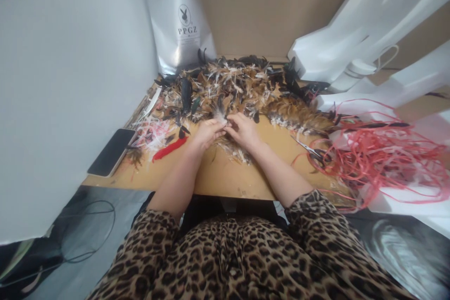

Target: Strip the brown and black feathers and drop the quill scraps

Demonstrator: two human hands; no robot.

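Observation:
My left hand (208, 133) pinches a small whitish feather (220, 115) with a dark tip, which points up and away from me. Fingertips of my right hand (244, 132) are pressed together at the feather's lower end, touching or almost touching the left fingers. Whether the right hand also grips the feather itself is hard to make out. Just beyond both hands spreads a broad heap of brown, black and white feathers (232, 79). Beneath my wrists lies a smaller strip of pale feathers (235, 151) on the wooden table (253, 183).
Left on the table are a phone (111, 152), a red fuzzy strip (170, 149) and pink-white shreds (154, 132). Scissors (311, 150) and a tangle of pink string (383, 159) lie right. A silver bag (179, 14) stands behind; a pale panel (70, 79) rises at left.

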